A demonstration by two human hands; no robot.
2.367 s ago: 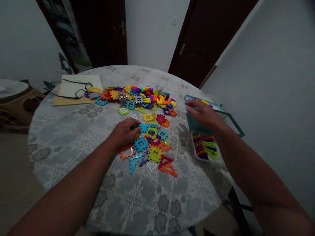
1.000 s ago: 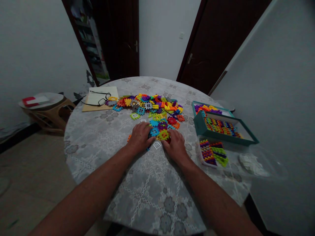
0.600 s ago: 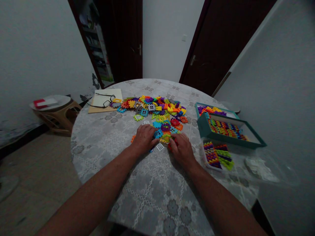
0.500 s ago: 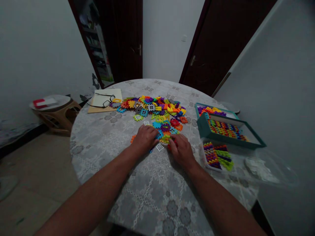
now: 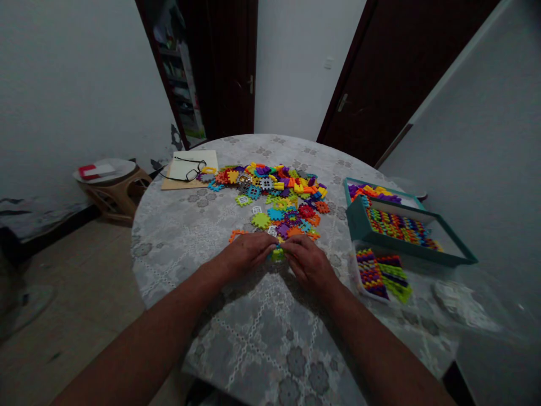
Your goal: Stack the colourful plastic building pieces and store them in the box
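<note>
My left hand [image 5: 250,251] and my right hand [image 5: 309,263] are close together, low over the near side of the pile. Both have their fingers closed on a small green-and-blue plastic building piece [image 5: 278,255], which shows between the fingertips. The fingers hide much of it, so I cannot tell whether it is one piece or two joined. Just beyond the hands lie loose notched pieces: an orange one [image 5: 236,234] by the left hand, a green one [image 5: 261,220], a purple one [image 5: 282,230] and a red one [image 5: 306,211].
A heap of mixed building pieces [image 5: 287,183] spreads across the table's far middle. Glasses [image 5: 192,174] rest on a pad at the left. To the right are a green box [image 5: 359,223] of sorted pieces, a clear tub [image 5: 359,282] and a plastic bag [image 5: 465,307].
Both hands have come together from either side of the pieces and drawn slightly nearer me. The green-and-blue piece is now between them. The camera view has shifted slightly.
</note>
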